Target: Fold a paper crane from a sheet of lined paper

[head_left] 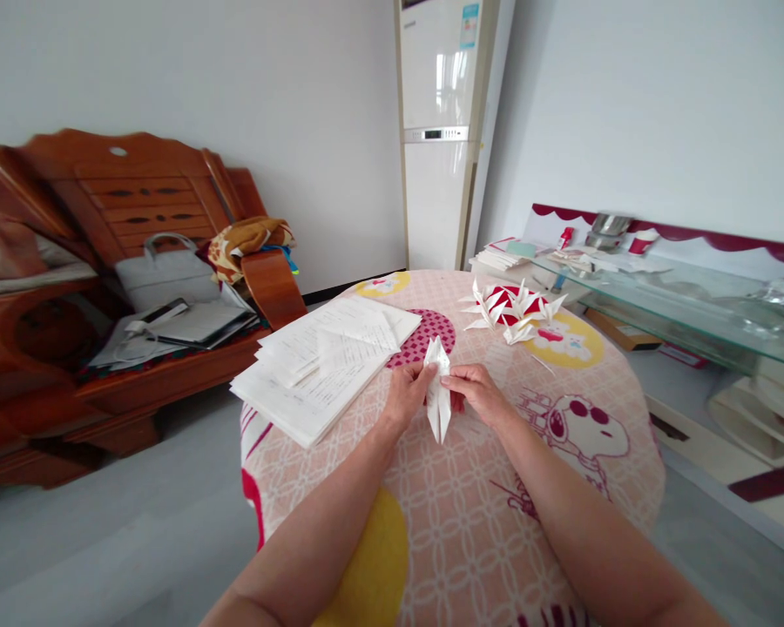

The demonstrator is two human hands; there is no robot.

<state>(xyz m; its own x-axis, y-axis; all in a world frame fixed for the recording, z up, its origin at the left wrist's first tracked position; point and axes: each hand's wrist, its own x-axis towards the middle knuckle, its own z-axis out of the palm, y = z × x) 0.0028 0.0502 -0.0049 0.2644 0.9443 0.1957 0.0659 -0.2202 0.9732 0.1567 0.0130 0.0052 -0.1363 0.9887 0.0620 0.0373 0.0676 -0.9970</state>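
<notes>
A folded white paper piece point(438, 389), long and pointed at both ends, is held upright above the round table point(470, 522). My left hand point(407, 394) pinches its left side, fingers closed on the paper. On the other side my right hand point(478, 392) grips it with thumb and fingers. Both hands hover over the pink patterned tablecloth near the table's middle. A stack of white printed sheets point(323, 366) lies on the table to the left of my hands. Several finished folded paper shapes point(513, 310) sit in a cluster at the far side.
A wooden bench point(104, 287) at left carries a grey bag point(166, 272), papers and a patterned cloth. A tall white air conditioner point(439, 131) stands in the corner. A glass shelf point(692, 296) with cups and books runs along the right wall.
</notes>
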